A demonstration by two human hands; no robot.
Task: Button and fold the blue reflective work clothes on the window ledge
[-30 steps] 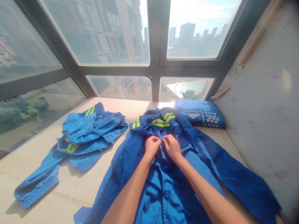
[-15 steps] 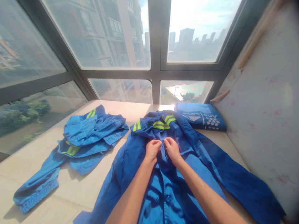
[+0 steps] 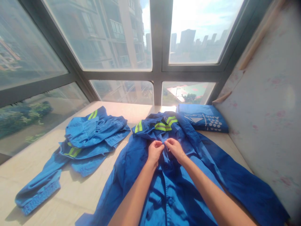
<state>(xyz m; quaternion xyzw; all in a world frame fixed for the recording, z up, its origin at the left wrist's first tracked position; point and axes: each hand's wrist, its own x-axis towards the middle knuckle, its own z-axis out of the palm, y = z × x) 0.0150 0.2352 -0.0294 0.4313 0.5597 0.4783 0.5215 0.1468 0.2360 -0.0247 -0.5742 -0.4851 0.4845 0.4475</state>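
Pinching the front placket (image 3: 167, 188) of the blue work jacket (image 3: 178, 197) between fingertips (image 3: 162, 146), left hand (image 3: 155, 153) and right hand (image 3: 175, 148) nearly touch.

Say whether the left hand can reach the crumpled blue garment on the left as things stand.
Probably yes: the crumpled garment lies beside the jacket, and nothing tall stands between. The left hand seems to pinch the jacket's front, so it would have to let go.

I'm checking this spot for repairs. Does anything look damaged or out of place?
Yes: the wallpaper on the right curls at its edge beside the window frame, as if peeling. The jacket beneath the left hand and right hand is wrinkled, but I see no damage there.
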